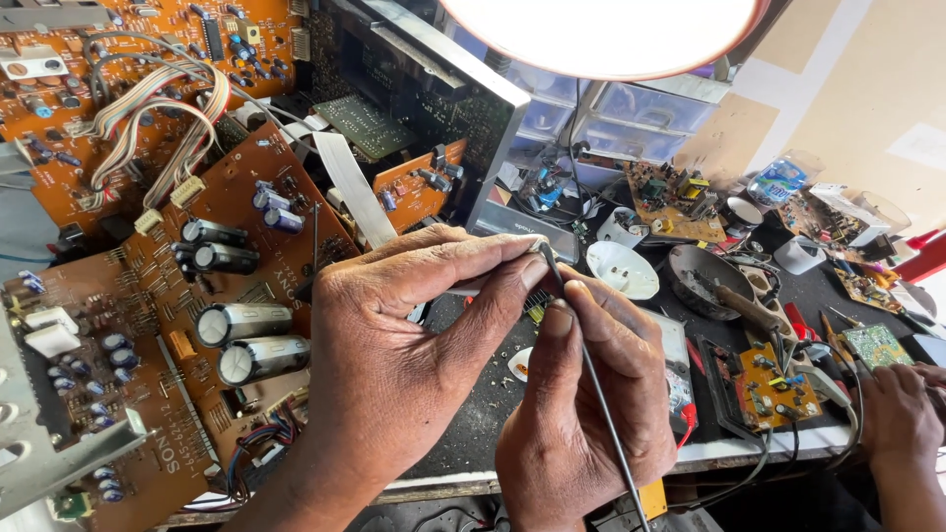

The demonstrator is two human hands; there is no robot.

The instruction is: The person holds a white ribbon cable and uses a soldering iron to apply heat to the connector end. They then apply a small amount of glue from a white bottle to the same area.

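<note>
The left hand [404, 345] pinches a thin pale metal piece [540, 246] between thumb tip and forefinger, the remaining fingers curled under and the back of the hand turned up toward the camera; what exactly the small piece is cannot be told. The right hand [581, 404] sits just beside and below it, the two hands touching at the fingertips, its thumb pressed along a thin dark probe [591, 379] that the curled fingers clasp like a pen. The probe runs slanting from the meeting of the fingertips down past the right wrist toward the lower edge of the view. Both wrists rise from the bottom, the left forearm angled in from the lower left. The hands hover over the dark workbench [473, 414], next to a large orange circuit board [197, 296] carrying silver cylindrical capacitors [241, 323]. Farther right lie a small orange board [774, 384] and a white round dish [621, 268]. Another person's hand [902, 414] rests at the right edge.
</note>
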